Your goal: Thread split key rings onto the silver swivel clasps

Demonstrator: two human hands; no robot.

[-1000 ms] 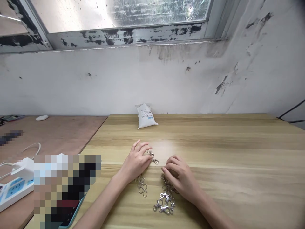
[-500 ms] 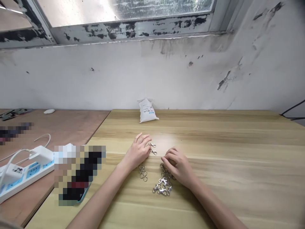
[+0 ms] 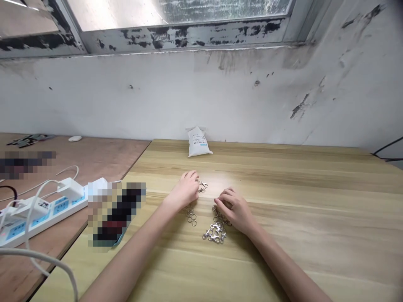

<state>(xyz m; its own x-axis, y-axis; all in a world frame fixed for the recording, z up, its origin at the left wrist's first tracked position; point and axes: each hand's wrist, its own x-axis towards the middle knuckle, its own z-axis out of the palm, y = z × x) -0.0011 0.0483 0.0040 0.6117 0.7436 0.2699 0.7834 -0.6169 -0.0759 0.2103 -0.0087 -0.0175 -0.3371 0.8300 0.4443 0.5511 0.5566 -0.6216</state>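
Observation:
My left hand (image 3: 185, 189) rests on the wooden table, its fingers bent down over two silver lobster clasps. The farther clasp (image 3: 204, 184) sticks out past the fingers; the nearer clasp (image 3: 201, 190) is partly hidden at the fingertips, which are closed on it. Just below this hand lie several loose split rings (image 3: 192, 217). My right hand (image 3: 234, 211) is at the far side of a small heap of lobster clasps (image 3: 215, 233), covering part of it. Its thumb and forefinger are pinched together; what they hold, if anything, I cannot make out.
A white labelled bag (image 3: 199, 142) stands near the wall. On the left are a blurred-out dark object with a teal edge (image 3: 119, 239) and a white power strip (image 3: 47, 220) with plugs and cables. A white cable (image 3: 59, 262) loops at the lower left.
The view has shifted, so everything sits slightly higher and most things farther right. My left fingers have curled in, and the nearer clasp is more covered. My right hand keeps its pinch at the heap.

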